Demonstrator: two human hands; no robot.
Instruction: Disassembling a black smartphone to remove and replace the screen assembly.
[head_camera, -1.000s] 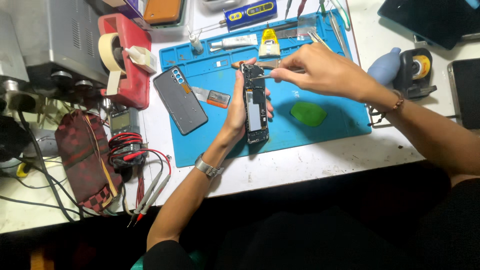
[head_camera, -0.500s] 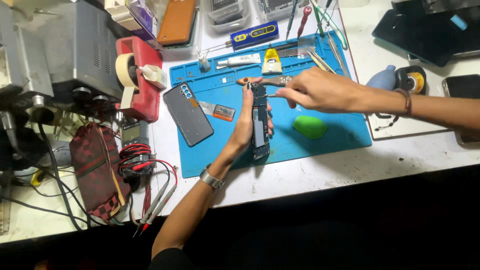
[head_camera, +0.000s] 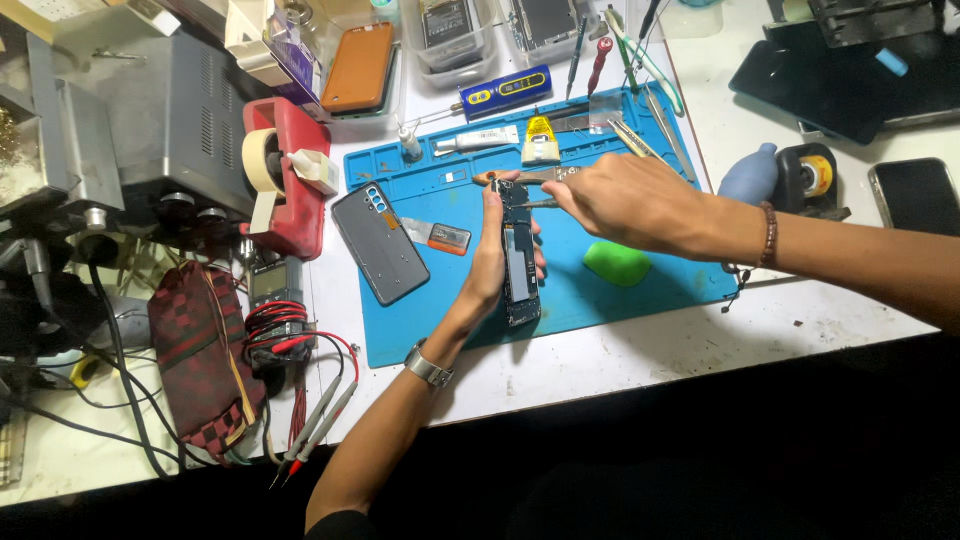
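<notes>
My left hand grips an opened smartphone body, held upright on its edge over the blue work mat. My right hand pinches metal tweezers, whose tips rest at the phone's top end. A grey phone back cover lies flat on the mat to the left, with a small orange-tipped card beside it. A green putty blob sits on the mat under my right wrist.
A red tape dispenser and a grey bench unit stand at left. A multimeter with red and black leads lies near the front left. Trays of parts, a glue tube, screwdrivers, a blue air blower and dark phones line the back and right.
The camera view has shifted, so the bench sits lower in frame. Both hands stay on the phone, and the tweezers remain at its top end.
</notes>
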